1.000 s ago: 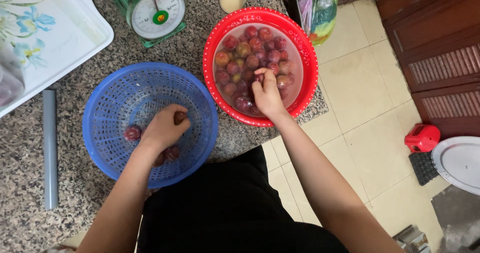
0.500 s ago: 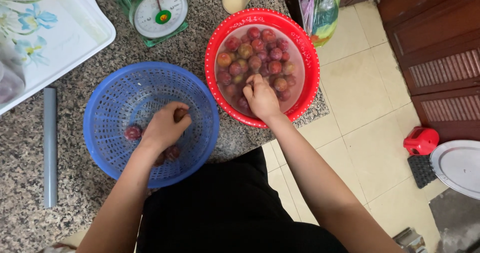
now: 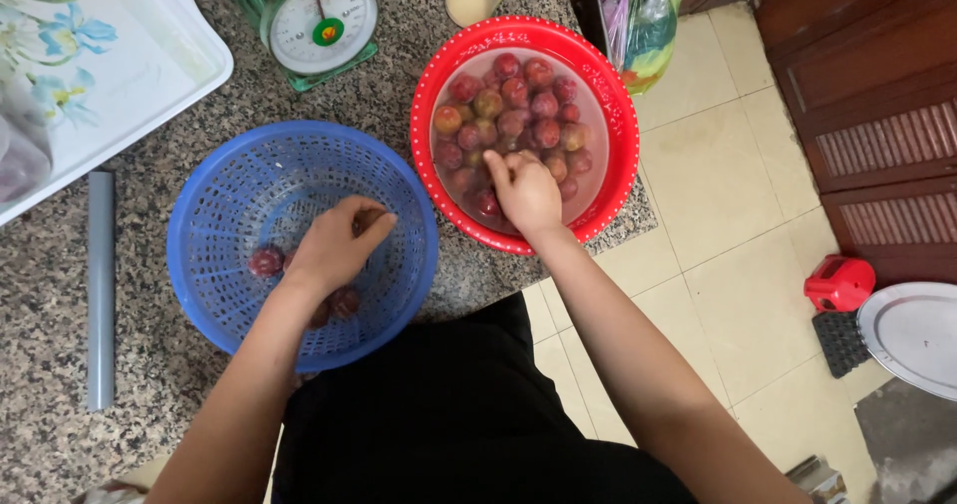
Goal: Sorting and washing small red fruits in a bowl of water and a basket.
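A small fruit is being pinched by the left hand (image 3: 339, 243) inside the blue basket (image 3: 214, 190), with a few plums (image 3: 265, 261) lying just beside it. The right hand (image 3: 525, 191) is being closed around fruit in the red bowl (image 3: 623, 125), plums (image 3: 513, 93) crowded beyond its fingers.

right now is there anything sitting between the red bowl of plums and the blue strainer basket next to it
Nothing visible does. The red bowl and the blue strainer basket stand side by side on the granite counter, with only a bare strip of stone between their rims. The right hand is in the bowl's plums; the left hand is inside the basket.
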